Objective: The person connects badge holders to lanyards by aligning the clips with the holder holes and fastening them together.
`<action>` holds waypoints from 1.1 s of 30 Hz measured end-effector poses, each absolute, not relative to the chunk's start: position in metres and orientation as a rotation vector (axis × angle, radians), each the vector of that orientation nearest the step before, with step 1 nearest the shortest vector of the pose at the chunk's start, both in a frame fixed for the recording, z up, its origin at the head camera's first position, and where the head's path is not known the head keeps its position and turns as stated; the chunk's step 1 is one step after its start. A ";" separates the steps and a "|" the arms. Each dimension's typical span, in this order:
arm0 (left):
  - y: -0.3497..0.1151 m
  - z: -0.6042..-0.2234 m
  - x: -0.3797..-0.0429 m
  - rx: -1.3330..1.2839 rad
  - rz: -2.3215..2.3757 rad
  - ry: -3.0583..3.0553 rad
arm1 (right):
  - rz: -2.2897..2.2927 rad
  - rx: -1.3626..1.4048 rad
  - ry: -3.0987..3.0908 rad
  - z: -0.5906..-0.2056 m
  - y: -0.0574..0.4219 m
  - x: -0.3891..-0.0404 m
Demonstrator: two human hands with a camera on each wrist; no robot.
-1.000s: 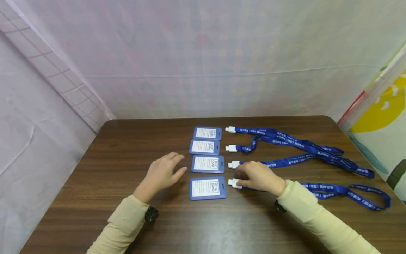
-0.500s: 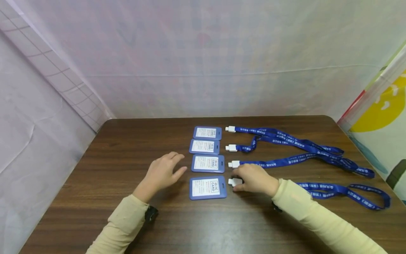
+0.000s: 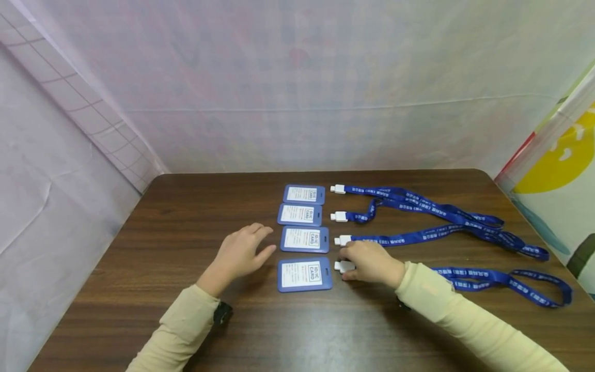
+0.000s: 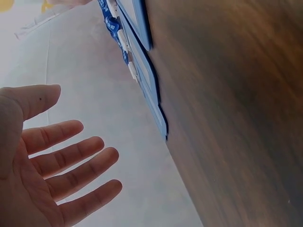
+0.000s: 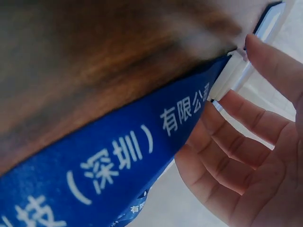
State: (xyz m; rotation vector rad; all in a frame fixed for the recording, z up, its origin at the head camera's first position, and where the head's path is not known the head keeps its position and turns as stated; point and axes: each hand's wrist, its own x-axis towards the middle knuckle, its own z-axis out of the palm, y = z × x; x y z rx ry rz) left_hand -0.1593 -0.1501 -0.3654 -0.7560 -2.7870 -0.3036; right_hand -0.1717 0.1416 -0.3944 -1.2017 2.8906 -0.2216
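My left hand hovers with relaxed, spread fingers just left of the badge holders and holds nothing. In the left wrist view its palm and fingers stand apart from everything. My right hand has thumb and index finger on either side of the white clip of the nearest blue lanyard. The right wrist view has that clip between thumb and index fingertip, with the printed strap running away from it. A blue badge holder with a white ID/IC card lies flat just left of this clip.
Farther back, more badge holders lie in a column on the brown table. Three other lanyards stretch rightward, each white clip facing a holder. A pale cloth hangs behind the table.
My right hand has shifted slightly left, its thumb and index finger now on opposite sides of the clip. My left hand has barely moved. Holders and lanyards lie as before.
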 end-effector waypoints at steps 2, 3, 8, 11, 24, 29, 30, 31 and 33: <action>-0.149 -0.365 -0.159 -0.765 -0.303 -2.788 | -0.221 -1.211 2.902 -0.395 0.142 -0.171; -0.149 -0.365 -0.158 -0.771 -0.307 -2.787 | -0.221 -1.214 2.907 -0.396 0.142 -0.171; -0.145 -0.364 -0.157 -0.797 -0.326 -2.796 | -0.222 -1.229 2.923 -0.397 0.143 -0.171; -0.143 -0.366 -0.157 -0.823 -0.319 -2.795 | -0.226 -1.233 2.923 -0.398 0.143 -0.171; -0.134 -0.371 -0.156 -0.941 -0.288 -2.788 | -0.234 -1.226 2.931 -0.398 0.141 -0.170; -0.132 -0.371 -0.156 -0.989 -0.247 -2.799 | -0.235 -1.226 2.934 -0.399 0.142 -0.170; -0.131 -0.371 -0.156 -1.000 -0.237 -2.803 | -0.237 -1.224 2.934 -0.399 0.142 -0.170; -0.130 -0.371 -0.156 -1.012 -0.226 -2.808 | -0.239 -1.223 2.933 -0.398 0.142 -0.170; -0.129 -0.372 -0.157 -1.038 -0.207 -2.817 | -0.243 -1.221 2.933 -0.398 0.142 -0.170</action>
